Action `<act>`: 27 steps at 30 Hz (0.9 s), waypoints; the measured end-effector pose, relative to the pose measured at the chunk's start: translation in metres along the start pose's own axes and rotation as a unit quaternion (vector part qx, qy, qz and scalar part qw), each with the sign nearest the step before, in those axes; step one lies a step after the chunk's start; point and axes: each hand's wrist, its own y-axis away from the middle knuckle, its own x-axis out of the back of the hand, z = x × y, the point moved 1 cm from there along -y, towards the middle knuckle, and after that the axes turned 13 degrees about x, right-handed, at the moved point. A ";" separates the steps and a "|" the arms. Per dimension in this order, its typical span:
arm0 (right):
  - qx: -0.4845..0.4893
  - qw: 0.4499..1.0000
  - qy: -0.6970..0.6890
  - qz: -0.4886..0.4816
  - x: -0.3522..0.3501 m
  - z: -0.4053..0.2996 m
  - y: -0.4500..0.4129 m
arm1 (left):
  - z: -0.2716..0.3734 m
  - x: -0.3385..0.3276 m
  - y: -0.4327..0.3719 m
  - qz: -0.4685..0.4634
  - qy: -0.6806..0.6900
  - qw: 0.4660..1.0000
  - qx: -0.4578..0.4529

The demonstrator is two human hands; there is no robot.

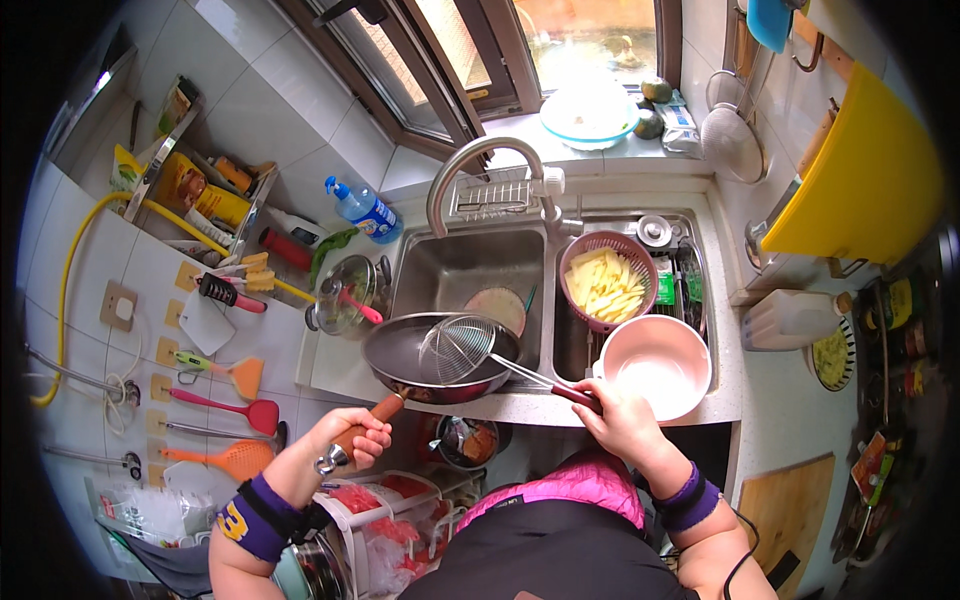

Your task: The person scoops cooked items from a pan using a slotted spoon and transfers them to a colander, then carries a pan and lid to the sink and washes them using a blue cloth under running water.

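My left hand (358, 439) is closed around the wooden handle of a dark frying pan (397, 349), which hangs over the front edge of the left sink basin. Gripped in my right hand (619, 416) is the dark red handle of a wire mesh skimmer (459, 349), its round head over the pan's opening. A pale pink pot (652, 360) sits at the front of the right basin, just beyond my right hand. Behind it, a pink colander (609, 281) holds pale yellow cut strips of food. A round, light-coloured item (499, 307) lies in the left basin, partly hidden by the pan.
The curved faucet (487, 154) arches over the left basin. A lidded glass pot (346, 292) and a blue soap bottle (371, 214) stand left of the sink. At right are a plastic jug (787, 321), a patterned plate of food (832, 356) and a wooden cutting board (787, 510).
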 end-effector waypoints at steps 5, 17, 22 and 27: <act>-0.009 1.000 -0.018 0.001 0.004 0.005 0.000 | 0.009 -0.023 0.008 0.051 -0.017 0.999 0.003; -0.041 0.998 -0.031 0.039 0.013 0.015 -0.003 | 0.047 -0.064 0.003 0.158 -0.055 0.985 0.032; -0.046 0.997 -0.039 0.045 0.014 0.018 -0.002 | 0.069 -0.067 -0.007 0.206 -0.084 0.974 0.037; -0.043 0.997 -0.035 0.050 0.015 0.026 0.000 | 0.088 -0.085 -0.021 0.278 -0.128 0.951 0.031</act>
